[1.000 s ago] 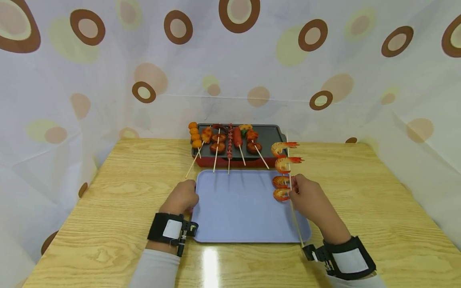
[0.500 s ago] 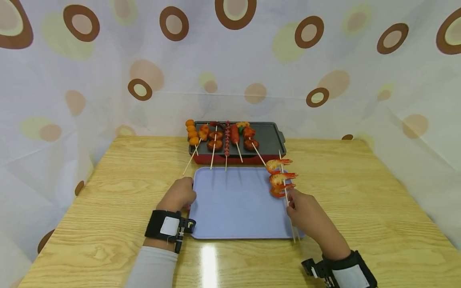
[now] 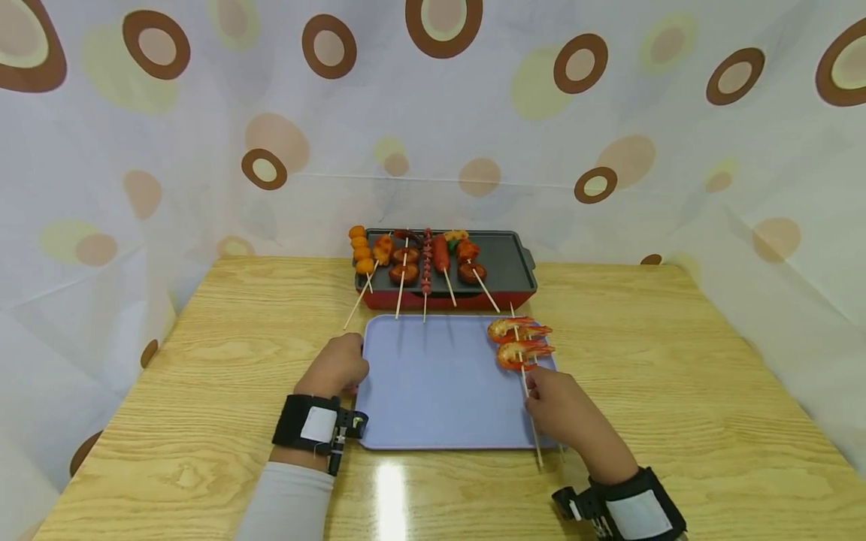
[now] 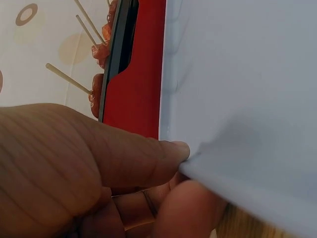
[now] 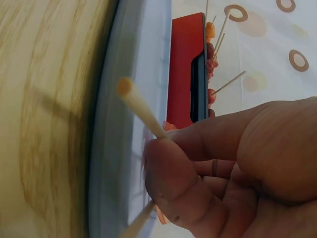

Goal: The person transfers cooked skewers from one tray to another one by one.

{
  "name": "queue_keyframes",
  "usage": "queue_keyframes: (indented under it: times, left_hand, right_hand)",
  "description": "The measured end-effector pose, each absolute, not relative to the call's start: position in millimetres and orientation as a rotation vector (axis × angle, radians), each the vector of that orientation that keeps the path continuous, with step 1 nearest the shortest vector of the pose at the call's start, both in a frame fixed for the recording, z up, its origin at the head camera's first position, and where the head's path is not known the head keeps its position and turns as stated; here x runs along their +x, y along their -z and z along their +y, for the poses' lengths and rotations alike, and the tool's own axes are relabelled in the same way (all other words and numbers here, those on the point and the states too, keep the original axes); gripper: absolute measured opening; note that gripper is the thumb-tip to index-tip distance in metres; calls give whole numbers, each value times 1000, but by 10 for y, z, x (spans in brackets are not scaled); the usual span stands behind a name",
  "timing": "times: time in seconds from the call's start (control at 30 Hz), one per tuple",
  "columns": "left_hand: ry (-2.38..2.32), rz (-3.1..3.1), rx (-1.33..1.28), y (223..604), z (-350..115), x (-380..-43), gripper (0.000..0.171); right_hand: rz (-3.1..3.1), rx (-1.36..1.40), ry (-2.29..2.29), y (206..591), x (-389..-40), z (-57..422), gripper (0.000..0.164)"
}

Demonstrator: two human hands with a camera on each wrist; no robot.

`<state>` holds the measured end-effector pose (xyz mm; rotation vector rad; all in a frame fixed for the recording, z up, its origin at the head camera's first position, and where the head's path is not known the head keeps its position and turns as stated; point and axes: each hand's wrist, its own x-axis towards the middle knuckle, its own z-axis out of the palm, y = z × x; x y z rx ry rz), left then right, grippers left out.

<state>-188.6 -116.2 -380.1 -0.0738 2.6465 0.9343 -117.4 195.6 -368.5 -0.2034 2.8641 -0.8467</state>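
My left hand [image 3: 336,364] grips the left side of a pale blue tray [image 3: 440,391], which lies on the table. In the left wrist view its thumb [image 4: 143,153] presses the tray's rim from above, with a finger curled below. Over the tray's right side, my right hand [image 3: 561,402] pinches the stick of a shrimp skewer [image 3: 522,352] between thumb and finger. A second shrimp skewer [image 3: 536,330] sits close beside and under it, partly hidden. Both stick ends reach past the tray's near edge. The right wrist view shows the pinched stick [image 5: 141,106] poking out above the fingertips.
Behind the tray stands a red and black tabletop grill [image 3: 504,259]. Several skewers lie across it, including orange balls [image 3: 361,252], a sausage [image 3: 441,254] and mushroom caps [image 3: 404,273]. Their sticks overhang its front. A spotted cloth [image 3: 433,113] hangs behind the wooden table [image 3: 271,315].
My right hand has moved left and toward me, bringing the shrimp skewer from the tray's right edge down close over the tray. My left hand keeps its grip on the tray.
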Motion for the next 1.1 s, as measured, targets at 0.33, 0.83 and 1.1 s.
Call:
queue_keyframes:
  times: [0.33, 0.83, 1.1]
  left_hand:
    - [-944, 2633, -78, 3788, -1175, -1886, 33]
    - [-977, 2622, -50, 3802, -1200, -1900, 32]
    - [-973, 2610, -102, 3816, -1179, -1903, 39]
  right_hand:
    - [2862, -165, 765, 3708, -1266, 1909, 14]
    - [2835, -76, 656, 3681, -1340, 1856, 10]
    - [2946, -112, 642, 3626, -1325, 1885, 25]
